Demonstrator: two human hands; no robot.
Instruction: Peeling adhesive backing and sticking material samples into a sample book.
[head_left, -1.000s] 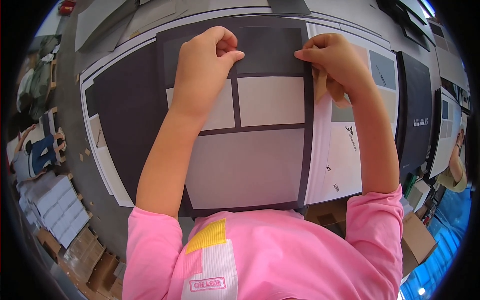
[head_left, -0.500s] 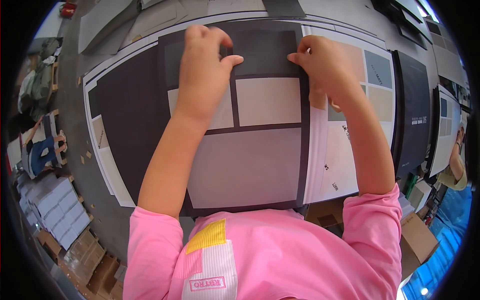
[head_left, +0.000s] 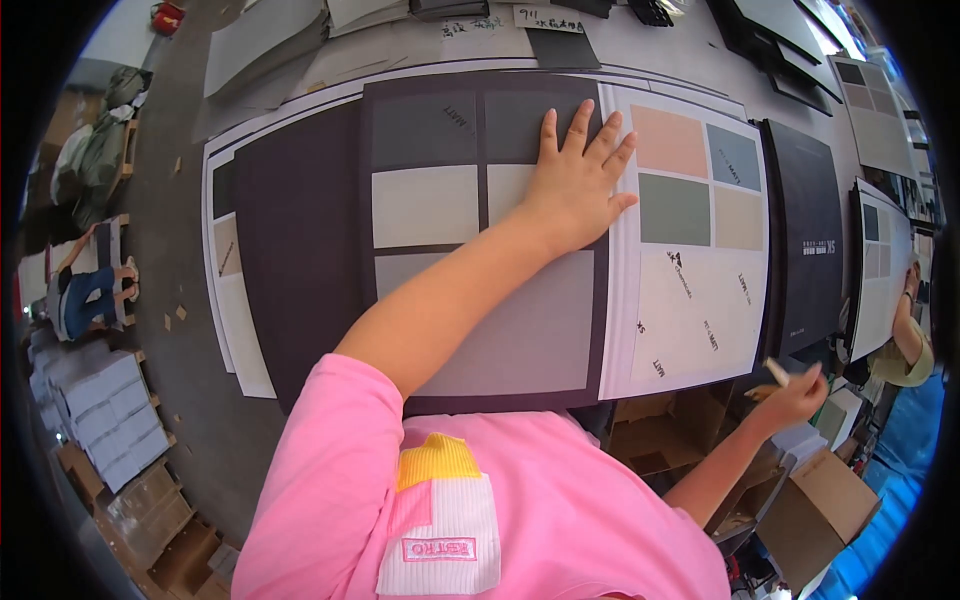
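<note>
Beneath the left hand (head_left: 580,190), the dark board (head_left: 484,190) lies flat on a grey table (head_left: 655,55). From my end I see that hand wide, its fingers spread over the board's upper right part, its thumb reaching toward the white board (head_left: 700,330) just beside it. Well to its right and nearer the body, the right hand (head_left: 797,396) is narrow, pinching a small pale strip (head_left: 777,373).

Left of the left hand, past a black sheet (head_left: 300,240), I see the workshop floor (head_left: 190,300) and stacked white packs (head_left: 110,410). Beyond the white board stands no guesswork: one black book (head_left: 805,240) lies above the right hand.

I count five panels on the dark board, two dark, two pale and one large grey, and five on the white one. Near the right hand are two cardboard boxes (head_left: 820,500); two other people (head_left: 90,300) are far out, one on each side.
</note>
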